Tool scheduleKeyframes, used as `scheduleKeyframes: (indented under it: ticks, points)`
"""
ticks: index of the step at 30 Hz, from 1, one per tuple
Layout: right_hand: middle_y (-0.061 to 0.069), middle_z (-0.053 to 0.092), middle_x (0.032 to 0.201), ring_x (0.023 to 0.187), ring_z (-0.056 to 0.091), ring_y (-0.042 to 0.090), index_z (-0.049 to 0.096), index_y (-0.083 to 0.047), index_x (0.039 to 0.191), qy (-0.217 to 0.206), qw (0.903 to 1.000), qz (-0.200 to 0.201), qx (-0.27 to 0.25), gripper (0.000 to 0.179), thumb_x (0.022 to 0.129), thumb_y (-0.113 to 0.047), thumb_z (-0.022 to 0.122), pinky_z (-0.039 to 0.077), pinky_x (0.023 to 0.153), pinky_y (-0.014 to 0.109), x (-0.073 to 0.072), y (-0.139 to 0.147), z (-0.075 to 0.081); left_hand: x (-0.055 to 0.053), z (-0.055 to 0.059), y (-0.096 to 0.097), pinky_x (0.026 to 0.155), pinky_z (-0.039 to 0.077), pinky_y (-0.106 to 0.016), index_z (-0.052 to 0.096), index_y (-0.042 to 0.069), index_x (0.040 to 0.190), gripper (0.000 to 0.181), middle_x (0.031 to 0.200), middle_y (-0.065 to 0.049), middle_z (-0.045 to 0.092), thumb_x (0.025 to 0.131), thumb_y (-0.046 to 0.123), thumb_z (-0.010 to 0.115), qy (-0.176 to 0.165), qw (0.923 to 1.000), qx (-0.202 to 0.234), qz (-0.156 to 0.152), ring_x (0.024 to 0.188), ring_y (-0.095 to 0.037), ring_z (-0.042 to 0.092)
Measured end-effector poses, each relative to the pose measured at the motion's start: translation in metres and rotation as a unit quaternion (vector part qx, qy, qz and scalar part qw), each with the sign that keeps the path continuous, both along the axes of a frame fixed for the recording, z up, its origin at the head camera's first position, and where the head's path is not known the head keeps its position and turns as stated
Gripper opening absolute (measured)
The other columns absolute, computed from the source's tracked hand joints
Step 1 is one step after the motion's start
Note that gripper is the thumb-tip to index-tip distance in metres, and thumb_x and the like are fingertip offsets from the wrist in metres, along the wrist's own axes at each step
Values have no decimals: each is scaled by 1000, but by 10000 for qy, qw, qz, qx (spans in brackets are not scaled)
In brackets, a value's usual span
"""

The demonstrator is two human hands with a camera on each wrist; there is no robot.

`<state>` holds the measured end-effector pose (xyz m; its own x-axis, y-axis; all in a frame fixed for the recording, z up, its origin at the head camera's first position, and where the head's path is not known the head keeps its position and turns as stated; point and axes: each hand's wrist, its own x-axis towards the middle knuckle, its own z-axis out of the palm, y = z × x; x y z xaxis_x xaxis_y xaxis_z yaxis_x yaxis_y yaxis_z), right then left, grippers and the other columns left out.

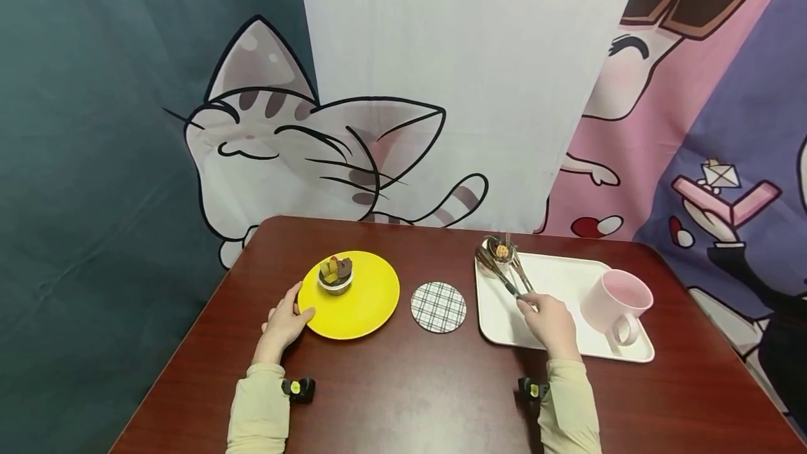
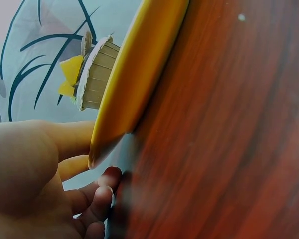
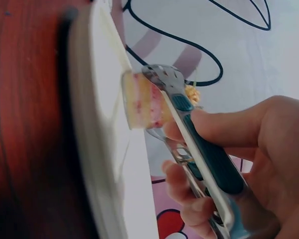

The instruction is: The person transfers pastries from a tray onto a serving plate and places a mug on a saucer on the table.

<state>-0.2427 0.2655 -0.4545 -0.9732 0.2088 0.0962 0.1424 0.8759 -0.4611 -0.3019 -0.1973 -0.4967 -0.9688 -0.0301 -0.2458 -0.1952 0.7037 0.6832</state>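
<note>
My left hand (image 1: pixel 285 324) pinches the left rim of a round yellow plate (image 1: pixel 368 300), thumb on top and fingers beneath. On that plate sits a cupcake (image 1: pixel 335 277) with yellow and brown toppings in a pleated cup. My right hand (image 1: pixel 551 324) grips metal serving tongs (image 3: pixel 212 154) with dark teal grip pads. The tong heads stand either side of a layered cake in a clear cup (image 3: pixel 148 102), yellow and pink with a nutty topping. This cup is at the far left corner of a white tray (image 1: pixel 564 268), close over its surface.
A pink mug (image 1: pixel 621 296) stands on the right part of the tray, its handle toward me. Between plate and tray lies a round checked coaster (image 1: pixel 438 307). The brown table (image 1: pixel 416 384) ends at a printed curtain (image 1: pixel 466 76) behind.
</note>
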Motion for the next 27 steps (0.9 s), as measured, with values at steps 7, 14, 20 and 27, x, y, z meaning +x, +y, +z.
scheduleKeyframes:
  ticks: [7, 14, 20, 27]
  points:
    - [24, 70, 106, 91, 65, 47, 73, -6, 108, 302, 9992, -260, 35, 30, 89, -25, 60, 47, 65, 51, -3, 1, -9, 1, -2, 0, 88, 21, -55, 17, 14, 155, 72, 116, -20, 48, 95, 29, 54, 6, 10000, 19, 33, 112, -41, 33]
    - [26, 68, 110, 94, 64, 49, 72, -6, 111, 444, 9982, -393, 11, 32, 90, -26, 60, 47, 70, 55, -2, 3, -16, 0, 3, 0, 91, 22, -58, 17, 13, 155, 71, 131, -24, 45, 96, 30, 53, 51, 10000, -15, -3, 117, -45, 33]
    - [25, 69, 109, 93, 64, 49, 72, -6, 111, 502, 9979, -416, 16, 32, 89, -27, 61, 47, 69, 54, 1, 6, -20, 0, 0, 0, 88, 22, -56, 17, 14, 155, 71, 124, -23, 47, 96, 30, 53, 38, 10000, -38, -34, 115, -43, 33]
    - [26, 68, 110, 94, 64, 49, 72, -6, 112, 598, 9971, -467, -14, 32, 89, -27, 62, 46, 67, 52, 4, 11, -19, 0, 0, -1, 89, 21, -57, 17, 14, 155, 71, 126, -23, 46, 96, 30, 53, 41, 10000, -6, -34, 115, -43, 33]
